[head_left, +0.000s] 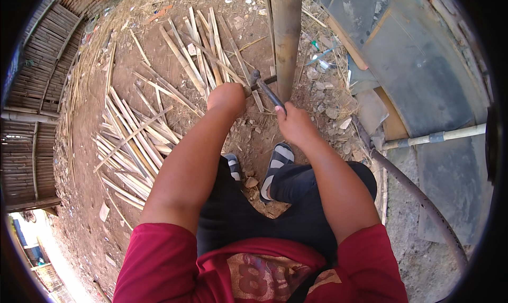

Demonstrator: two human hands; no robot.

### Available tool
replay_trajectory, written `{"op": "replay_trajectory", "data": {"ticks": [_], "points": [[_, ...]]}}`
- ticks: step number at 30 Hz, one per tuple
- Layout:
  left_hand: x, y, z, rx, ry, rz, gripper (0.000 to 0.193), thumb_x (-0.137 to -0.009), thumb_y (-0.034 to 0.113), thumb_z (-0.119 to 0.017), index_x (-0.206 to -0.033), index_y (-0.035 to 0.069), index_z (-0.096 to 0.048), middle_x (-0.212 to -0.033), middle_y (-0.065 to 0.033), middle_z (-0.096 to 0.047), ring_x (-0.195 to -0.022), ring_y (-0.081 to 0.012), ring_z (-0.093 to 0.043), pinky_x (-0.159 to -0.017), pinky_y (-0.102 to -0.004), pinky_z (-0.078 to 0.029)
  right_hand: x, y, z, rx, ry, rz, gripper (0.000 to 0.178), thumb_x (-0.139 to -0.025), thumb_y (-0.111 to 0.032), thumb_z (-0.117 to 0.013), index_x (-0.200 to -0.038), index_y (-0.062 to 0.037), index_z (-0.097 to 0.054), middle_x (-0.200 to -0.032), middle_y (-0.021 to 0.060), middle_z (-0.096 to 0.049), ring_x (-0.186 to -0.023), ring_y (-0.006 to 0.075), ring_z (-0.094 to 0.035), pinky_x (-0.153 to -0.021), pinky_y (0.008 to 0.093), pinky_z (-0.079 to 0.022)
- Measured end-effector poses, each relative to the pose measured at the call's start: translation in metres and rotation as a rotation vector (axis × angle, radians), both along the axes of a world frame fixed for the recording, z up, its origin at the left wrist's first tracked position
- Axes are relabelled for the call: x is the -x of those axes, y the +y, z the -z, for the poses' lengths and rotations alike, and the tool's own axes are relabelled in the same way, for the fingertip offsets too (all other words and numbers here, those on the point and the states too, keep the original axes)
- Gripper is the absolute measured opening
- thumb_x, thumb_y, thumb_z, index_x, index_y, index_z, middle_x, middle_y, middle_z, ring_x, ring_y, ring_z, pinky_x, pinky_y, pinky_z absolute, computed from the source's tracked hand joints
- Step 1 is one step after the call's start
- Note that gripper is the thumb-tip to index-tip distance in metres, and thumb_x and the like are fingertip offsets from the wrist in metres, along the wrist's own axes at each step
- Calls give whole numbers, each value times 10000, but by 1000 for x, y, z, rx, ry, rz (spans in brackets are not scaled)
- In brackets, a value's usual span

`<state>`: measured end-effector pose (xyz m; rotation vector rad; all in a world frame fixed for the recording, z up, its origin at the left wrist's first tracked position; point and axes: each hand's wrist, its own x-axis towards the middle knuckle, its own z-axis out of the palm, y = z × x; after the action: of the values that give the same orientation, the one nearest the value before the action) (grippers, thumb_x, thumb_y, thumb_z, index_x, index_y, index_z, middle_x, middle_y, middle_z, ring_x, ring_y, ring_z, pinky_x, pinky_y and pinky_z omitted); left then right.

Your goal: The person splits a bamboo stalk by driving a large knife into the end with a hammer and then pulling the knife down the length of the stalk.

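An upright bamboo pole stands in front of me, with a thin strip along its left side. My left hand is closed around the handle of a knife, whose dark blade points right and meets the lower part of the pole. How deep the blade sits in the bamboo I cannot tell. My right hand grips a hammer by its dark handle. The hammer's head lies over the blade in this view, just left of the pole; whether they touch is unclear.
Split bamboo strips lie heaped on the dirt at left, with more strips ahead. Grey sheets lean at right, beside a curved dark pipe. Bamboo slat walls stand far left. Rubble lies near the pole.
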<state>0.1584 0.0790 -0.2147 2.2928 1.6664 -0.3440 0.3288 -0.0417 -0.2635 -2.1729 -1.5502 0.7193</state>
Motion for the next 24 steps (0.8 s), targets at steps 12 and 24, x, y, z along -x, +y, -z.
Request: {"op": "replay_trajectory", "data": {"ticks": [12, 24], "points": [[0, -4, 2, 10, 25, 28, 265, -933, 267, -671, -1094, 82, -768, -1089, -171, -759, -1029, -346, -739, -894, -466, -594, -1, -10, -28, -111, 57, -9, 421, -1078, -402, -479, -1007, -10, -615, -797, 288, -664, -816, 516, -660, -723, 581, -506], [1, -1, 7, 7, -24, -16, 291, -942, 290, -669, -1143, 97, -753, -1109, -161, -757, -1029, -349, -736, -883, -465, -595, -15, -18, -27, -57, 15, 37, 436, -1075, -413, -483, -988, -8, -617, -790, 270, -660, -768, 502, -650, -698, 563, -492]]}}
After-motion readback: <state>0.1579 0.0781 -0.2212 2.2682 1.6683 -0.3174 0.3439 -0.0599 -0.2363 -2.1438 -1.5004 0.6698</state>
